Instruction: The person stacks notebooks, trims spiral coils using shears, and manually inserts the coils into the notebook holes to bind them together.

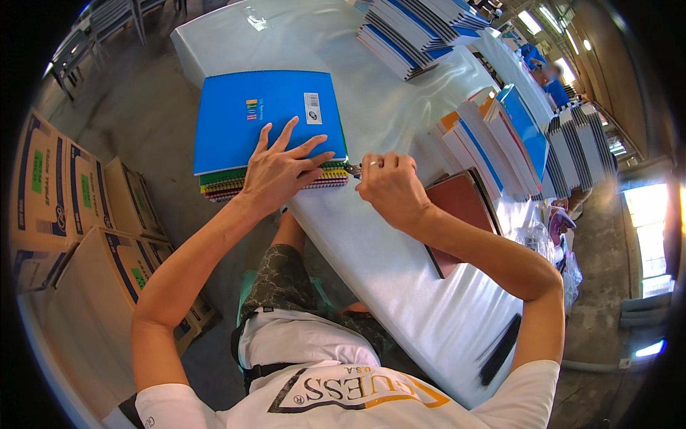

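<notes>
Blue covers the one rectangular spiral-bound notebook lying on top of a single pile of spiral-bound notebooks with green, yellow and red edges, too closely stacked to count, at the near-left edge of one table under shiny whitish plastic. One left hand lies across that cover, five fingers spread wide; one right hand is curled around one small silver metal hand tool, its tip at the notebook's lower right corner. One red-brown rectangular flat piece lies beside the right forearm, and at least three brown cardboard boxes stand at left
</notes>
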Motion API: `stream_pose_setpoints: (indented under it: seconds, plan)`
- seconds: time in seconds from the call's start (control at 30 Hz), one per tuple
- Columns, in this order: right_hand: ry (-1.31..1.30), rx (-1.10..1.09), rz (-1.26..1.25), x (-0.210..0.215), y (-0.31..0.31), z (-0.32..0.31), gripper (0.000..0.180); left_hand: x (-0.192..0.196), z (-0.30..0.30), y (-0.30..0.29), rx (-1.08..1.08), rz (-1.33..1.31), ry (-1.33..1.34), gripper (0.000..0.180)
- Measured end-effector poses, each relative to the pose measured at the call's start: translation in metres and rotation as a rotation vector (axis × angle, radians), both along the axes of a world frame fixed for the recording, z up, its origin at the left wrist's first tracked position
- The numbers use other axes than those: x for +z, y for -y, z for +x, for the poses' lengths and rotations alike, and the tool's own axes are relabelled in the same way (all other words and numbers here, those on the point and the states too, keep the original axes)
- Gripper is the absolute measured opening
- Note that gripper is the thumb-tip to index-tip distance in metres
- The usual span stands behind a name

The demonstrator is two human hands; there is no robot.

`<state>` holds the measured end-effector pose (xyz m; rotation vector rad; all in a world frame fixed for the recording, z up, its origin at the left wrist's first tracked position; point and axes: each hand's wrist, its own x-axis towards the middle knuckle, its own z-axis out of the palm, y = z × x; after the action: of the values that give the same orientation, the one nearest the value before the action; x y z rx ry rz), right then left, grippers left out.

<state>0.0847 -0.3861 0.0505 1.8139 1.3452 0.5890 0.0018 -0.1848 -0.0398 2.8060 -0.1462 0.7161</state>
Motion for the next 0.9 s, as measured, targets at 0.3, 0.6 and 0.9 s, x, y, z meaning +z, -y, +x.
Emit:
stream_pose_setpoints:
  seconds: [0.3,0.6,0.9]
  plan:
    - [-0.139,0.625,0.023,0.011,0.009,0.054,0.023,0.001,0.002,0.002,0.010,0.001,-0.025,0.047]
    - [-0.011,0.581,0.107,0.000,0.017,0.049,0.022,0.009,0.001,0.005,0.009,-0.005,-0.090,0.050]
    - [-0.163,0.148,-0.026,0.010,-0.001,0.029,0.024,0.005,0.001,0.003,0.003,-0.022,-0.045,0.053]
